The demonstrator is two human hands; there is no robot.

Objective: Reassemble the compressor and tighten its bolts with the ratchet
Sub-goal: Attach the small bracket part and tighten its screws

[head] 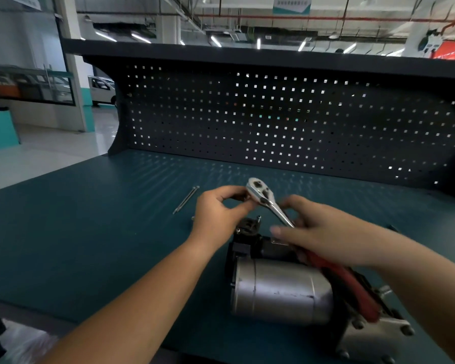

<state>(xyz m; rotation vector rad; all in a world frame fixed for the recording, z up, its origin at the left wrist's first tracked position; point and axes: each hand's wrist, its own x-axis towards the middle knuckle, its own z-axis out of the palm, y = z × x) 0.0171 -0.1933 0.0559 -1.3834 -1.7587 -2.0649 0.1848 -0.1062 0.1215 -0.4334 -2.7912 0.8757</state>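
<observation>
Left hand pinches the ratchet head, perhaps fitting a socket; right hand grips its shaft. Next I'd seat it squarely on a bolt of the compressor.

Nothing here can be read with any certainty. The hanging sign at twelve o'clock, up under the ceiling, is white above a teal band and bears one row of small dark characters, too blurred to make out. At eleven o'clock a white board, cut by the frame's edge, shows only faint grey traces. The red panel at two o'clock is too blurred to yield any lettering. On the desk, at five o'clock, the compressor has dark smudges on its silver shell that form no letters. The ratchet head near the centre shows no legible stamp.
</observation>
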